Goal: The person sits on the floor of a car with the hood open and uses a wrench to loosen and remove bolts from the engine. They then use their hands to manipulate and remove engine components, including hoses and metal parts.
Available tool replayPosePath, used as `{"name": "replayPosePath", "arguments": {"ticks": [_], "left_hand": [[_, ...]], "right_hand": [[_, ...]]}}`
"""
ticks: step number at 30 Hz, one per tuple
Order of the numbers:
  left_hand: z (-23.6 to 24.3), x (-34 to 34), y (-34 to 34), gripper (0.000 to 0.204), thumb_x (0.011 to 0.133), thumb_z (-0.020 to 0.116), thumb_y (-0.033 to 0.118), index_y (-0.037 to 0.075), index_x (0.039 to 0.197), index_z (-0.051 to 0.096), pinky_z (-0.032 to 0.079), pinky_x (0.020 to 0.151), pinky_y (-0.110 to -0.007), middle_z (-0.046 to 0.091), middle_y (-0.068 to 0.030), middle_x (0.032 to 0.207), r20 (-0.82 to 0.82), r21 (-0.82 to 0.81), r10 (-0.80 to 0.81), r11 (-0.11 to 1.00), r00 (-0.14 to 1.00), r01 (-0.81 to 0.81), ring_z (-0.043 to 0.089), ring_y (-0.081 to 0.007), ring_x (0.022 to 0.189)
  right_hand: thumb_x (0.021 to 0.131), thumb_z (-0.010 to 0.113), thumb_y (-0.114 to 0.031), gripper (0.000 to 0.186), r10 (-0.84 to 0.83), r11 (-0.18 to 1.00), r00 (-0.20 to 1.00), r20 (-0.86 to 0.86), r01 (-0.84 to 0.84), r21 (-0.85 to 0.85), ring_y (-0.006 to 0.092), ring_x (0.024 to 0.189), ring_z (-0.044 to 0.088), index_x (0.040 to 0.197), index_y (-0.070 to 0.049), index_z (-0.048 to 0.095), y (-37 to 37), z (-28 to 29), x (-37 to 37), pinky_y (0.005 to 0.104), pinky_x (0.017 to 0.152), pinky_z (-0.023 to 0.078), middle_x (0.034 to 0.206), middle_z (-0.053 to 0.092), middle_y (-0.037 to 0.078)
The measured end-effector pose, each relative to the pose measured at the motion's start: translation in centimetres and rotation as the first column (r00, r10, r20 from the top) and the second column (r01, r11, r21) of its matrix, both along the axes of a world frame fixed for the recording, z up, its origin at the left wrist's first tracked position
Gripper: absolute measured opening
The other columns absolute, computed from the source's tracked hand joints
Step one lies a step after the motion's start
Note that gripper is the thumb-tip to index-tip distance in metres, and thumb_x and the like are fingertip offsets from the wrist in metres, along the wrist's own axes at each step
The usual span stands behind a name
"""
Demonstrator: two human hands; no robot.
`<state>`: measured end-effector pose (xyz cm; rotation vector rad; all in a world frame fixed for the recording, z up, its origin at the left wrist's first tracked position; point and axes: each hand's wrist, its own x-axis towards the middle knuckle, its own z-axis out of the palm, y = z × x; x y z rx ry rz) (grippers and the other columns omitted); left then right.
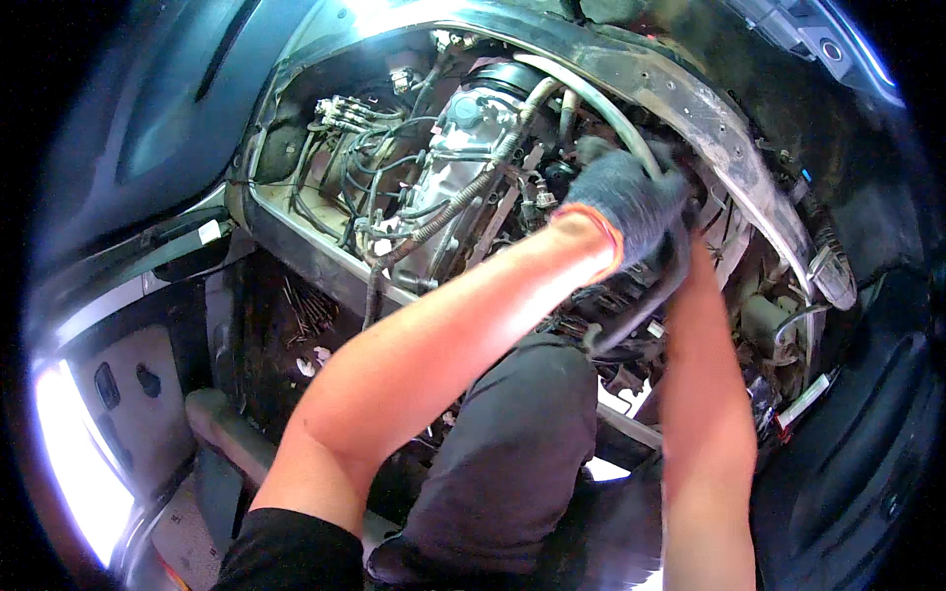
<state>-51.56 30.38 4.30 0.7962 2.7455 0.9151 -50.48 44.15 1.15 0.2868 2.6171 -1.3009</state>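
Pale hose [612,108] curves from beyond the hands down to the gloved left hand [629,202]. Blurred and mostly hidden, the right hand [690,195] is just beside it. The hands are close together; whether either grips the hose cannot be told. Left of them sits a silver engine [463,136], a ribbed conduit [461,200] running along it.
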Motion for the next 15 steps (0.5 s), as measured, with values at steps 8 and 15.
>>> {"name": "replayPosePath", "arguments": {"ticks": [8,15], "left_hand": [[5.8,3.2,2.7,0.034,0.09,0.057,0.037,0.007,0.101,0.07,0.053,0.084,-0.045,0.07,-0.0198,0.101,0.425,-0.066,-0.284,0.937,0.86,0.342,0.068,-0.0377,0.095],[-2.9,-0.4,-15.3,0.043,0.09,0.057,0.045,0.008,0.11,0.065,0.054,0.08,-0.05,0.069,-0.0222,0.103,-0.304,-0.478,0.345,0.751,0.888,-0.456,0.068,-0.0401,0.094]], "right_hand": [[0.093,0.063,-0.035,0.032,-0.104,0.994,0.957,0.269,0.093,0.053,0.018,0.082,0.065,0.109,-0.008,0.069,11.9,2.1,1.8,0.035,0.07,0.053,0.099,0.07,0.013],[0.094,0.064,-0.033,0.029,-0.12,0.992,0.888,0.445,0.096,0.077,0.015,0.079,0.065,0.107,-0.009,0.07,16.3,-0.1,5.2,0.0339,0.064,0.053,0.098,0.069,0.011]]}}
